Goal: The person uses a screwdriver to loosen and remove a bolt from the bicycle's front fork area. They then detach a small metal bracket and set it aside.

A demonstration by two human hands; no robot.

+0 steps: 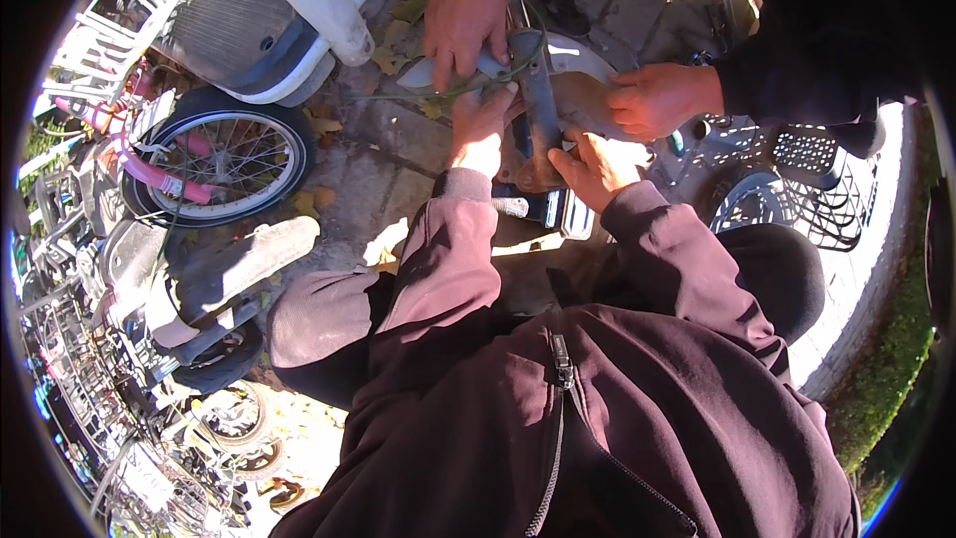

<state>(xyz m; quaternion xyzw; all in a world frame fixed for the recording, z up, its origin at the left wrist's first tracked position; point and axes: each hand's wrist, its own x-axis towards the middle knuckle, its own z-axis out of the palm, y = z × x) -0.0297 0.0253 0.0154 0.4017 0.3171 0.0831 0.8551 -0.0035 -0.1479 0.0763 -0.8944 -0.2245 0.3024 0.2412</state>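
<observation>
A worn grey metal tube [539,105] runs upright between my hands, widening to a brownish rounded lower end. My left hand [481,127] is closed at the tube's left side, against a flat grey-blue part [418,74]. At its lower right, my right hand [597,167] has curled fingers pressed on the tube. Another person's hand [466,20] reaches down onto the grey-blue part. That person's other hand [662,102] grips a brownish curved plate [586,100]. A thin green cable [445,94] loops across the tube. Some of my fingertips are hidden.
On the left lie a spoked wheel [221,161] with a pink frame piece [149,169] and a dark bicycle saddle [247,261]. A grey scooter deck [254,20] stands behind. At right are a black wire basket [827,204] and a perforated black pedal-like part [809,154].
</observation>
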